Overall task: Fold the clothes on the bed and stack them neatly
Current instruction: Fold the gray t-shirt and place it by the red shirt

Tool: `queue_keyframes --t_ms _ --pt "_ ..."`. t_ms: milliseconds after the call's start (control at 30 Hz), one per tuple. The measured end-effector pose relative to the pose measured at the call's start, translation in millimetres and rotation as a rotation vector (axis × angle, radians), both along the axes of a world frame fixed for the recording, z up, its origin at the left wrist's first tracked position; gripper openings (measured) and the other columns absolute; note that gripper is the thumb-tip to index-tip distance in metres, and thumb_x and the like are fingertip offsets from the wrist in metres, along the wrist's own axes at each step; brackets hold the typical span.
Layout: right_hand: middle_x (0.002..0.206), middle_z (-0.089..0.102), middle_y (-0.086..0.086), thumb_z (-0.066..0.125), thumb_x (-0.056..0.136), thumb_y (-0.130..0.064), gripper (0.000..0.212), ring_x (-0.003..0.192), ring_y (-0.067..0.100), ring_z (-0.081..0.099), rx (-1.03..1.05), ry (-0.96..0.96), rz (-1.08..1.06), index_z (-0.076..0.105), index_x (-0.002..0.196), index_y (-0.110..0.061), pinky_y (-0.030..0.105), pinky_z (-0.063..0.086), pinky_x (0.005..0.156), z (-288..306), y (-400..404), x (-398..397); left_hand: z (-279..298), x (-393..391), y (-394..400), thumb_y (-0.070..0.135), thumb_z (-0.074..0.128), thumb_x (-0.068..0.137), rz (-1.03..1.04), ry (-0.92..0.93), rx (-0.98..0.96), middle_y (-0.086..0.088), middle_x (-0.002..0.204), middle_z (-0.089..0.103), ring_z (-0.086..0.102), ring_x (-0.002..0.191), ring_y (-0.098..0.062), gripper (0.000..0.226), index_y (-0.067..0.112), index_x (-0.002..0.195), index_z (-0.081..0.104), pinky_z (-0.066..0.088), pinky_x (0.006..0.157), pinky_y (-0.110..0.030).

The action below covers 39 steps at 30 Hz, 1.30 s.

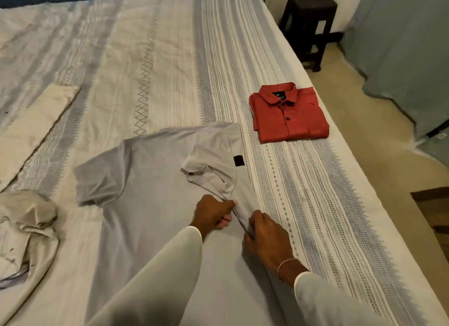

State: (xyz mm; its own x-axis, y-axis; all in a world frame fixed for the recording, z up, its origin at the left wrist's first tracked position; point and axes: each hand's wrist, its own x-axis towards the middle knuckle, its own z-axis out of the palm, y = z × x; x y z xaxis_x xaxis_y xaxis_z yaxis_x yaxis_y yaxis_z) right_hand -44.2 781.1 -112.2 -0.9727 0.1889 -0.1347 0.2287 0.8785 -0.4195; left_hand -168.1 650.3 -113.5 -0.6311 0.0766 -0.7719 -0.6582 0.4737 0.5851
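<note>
A grey T-shirt (150, 192) lies spread flat on the bed, its right sleeve folded inward over the body. My left hand (213, 215) pinches the shirt's right side edge just below that sleeve. My right hand (264, 238) grips the same folded edge a little lower and to the right. A red button shirt (289, 114), folded into a neat rectangle, lies farther back on the right side of the bed. A crumpled cream garment (26, 226) sits at the left edge of view.
The striped bedspread (170, 58) covers the bed. A cream cloth (31, 121) lies flat at the left. A dark wooden stool (308, 26) stands on the floor beyond the bed's right edge, near a grey-blue curtain (408, 46).
</note>
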Motion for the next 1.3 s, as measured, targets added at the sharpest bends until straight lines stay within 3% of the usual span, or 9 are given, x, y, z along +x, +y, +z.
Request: queue_keyframes --t_ms 133,333,500,667,767,900,1133,1233,1300 --pt "0.093 0.063 0.004 0.068 0.089 -0.029 0.026 0.072 0.024 0.067 0.102 -0.071 -0.064 0.054 0.105 -0.015 0.029 0.046 0.056 0.1 -4.8 30.0 0.2 14.1 6.9 0.019 0.080 0.085 0.095 -0.027 0.102 -0.011 0.059 0.064 0.058 0.048 -0.021 0.028 0.005 0.068 0.064 0.047 0.044 -0.023" --pt "0.055 0.058 0.003 0.097 0.044 -0.005 0.045 0.032 0.020 0.055 0.315 -0.050 -0.057 0.060 0.069 -0.013 0.028 0.040 0.028 1.6 -7.3 72.3 7.4 27.4 10.3 0.005 0.068 0.089 0.286 0.077 0.191 -0.016 0.074 0.067 0.067 0.058 -0.026 0.005 0.002 0.088 0.065 0.061 0.059 -0.035" --pt "0.059 0.058 0.003 0.088 0.051 -0.004 0.039 0.035 0.022 0.056 0.282 0.098 -0.020 0.059 0.075 -0.014 0.027 0.037 0.030 29.3 -40.3 72.8 20.5 24.8 5.6 0.005 0.053 0.096 0.393 0.135 0.252 -0.015 0.073 0.058 0.059 0.047 -0.020 0.007 0.005 0.091 0.058 0.050 0.044 -0.026" --pt "0.098 0.063 0.006 0.074 0.077 -0.028 0.041 0.083 0.028 0.066 0.275 -0.089 0.006 0.054 0.110 -0.016 0.036 0.051 0.064 14.6 -73.0 98.6 15.6 59.1 -10.2 0.014 0.061 0.098 0.354 0.023 0.245 -0.019 0.086 0.069 0.067 0.071 -0.031 0.015 -0.001 0.097 0.064 0.061 0.069 -0.045" --pt "0.077 0.060 0.008 0.090 0.052 -0.026 0.047 0.062 0.028 0.063 0.242 -0.146 -0.024 0.060 0.087 -0.015 0.037 0.051 0.047 7.9 -73.2 133.1 17.0 86.6 -14.4 0.005 0.068 0.093 0.215 -0.032 0.212 -0.019 0.087 0.071 0.070 0.073 -0.029 0.013 -0.006 0.099 0.065 0.062 0.074 -0.045" --pt "0.058 0.056 0.008 0.096 0.042 -0.010 0.046 0.033 0.024 0.054 0.299 -0.042 -0.043 0.061 0.071 -0.011 0.027 0.039 0.029 4.1 -65.0 167.7 14.8 115.8 -19.8 0.002 0.070 0.090 0.033 -0.071 0.096 -0.015 0.075 0.064 0.064 0.064 -0.025 0.007 0.000 0.089 0.063 0.058 0.059 -0.034" --pt "0.065 0.060 0.010 0.092 0.053 -0.012 0.037 0.048 0.031 0.061 0.343 -0.168 -0.077 0.064 0.076 -0.010 0.037 0.048 0.038 6.1 -66.7 200.8 19.0 170.2 -23.4 0.006 0.054 0.098 -0.049 -0.129 0.100 -0.015 0.074 0.060 0.061 0.062 -0.027 0.013 0.004 0.085 0.056 0.055 0.061 -0.037" --pt "0.092 0.069 0.010 0.070 0.085 -0.016 0.021 0.073 0.031 0.071 0.336 -0.195 -0.046 0.064 0.105 -0.011 0.038 0.054 0.058 10.8 -63.9 215.7 15.2 181.2 -23.3 0.008 0.044 0.099 0.079 -0.083 0.199 -0.022 0.088 0.067 0.069 0.070 -0.034 0.020 -0.005 0.108 0.057 0.062 0.064 -0.045" --pt "0.073 0.066 0.008 0.082 0.071 -0.015 0.024 0.054 0.029 0.066 0.310 -0.166 -0.056 0.067 0.089 -0.012 0.035 0.049 0.045 8.2 -60.5 225.6 14.1 188.4 -24.8 0.012 0.040 0.100 0.124 -0.084 0.243 -0.026 0.104 0.068 0.072 0.082 -0.040 0.029 -0.004 0.121 0.053 0.062 0.066 -0.052"
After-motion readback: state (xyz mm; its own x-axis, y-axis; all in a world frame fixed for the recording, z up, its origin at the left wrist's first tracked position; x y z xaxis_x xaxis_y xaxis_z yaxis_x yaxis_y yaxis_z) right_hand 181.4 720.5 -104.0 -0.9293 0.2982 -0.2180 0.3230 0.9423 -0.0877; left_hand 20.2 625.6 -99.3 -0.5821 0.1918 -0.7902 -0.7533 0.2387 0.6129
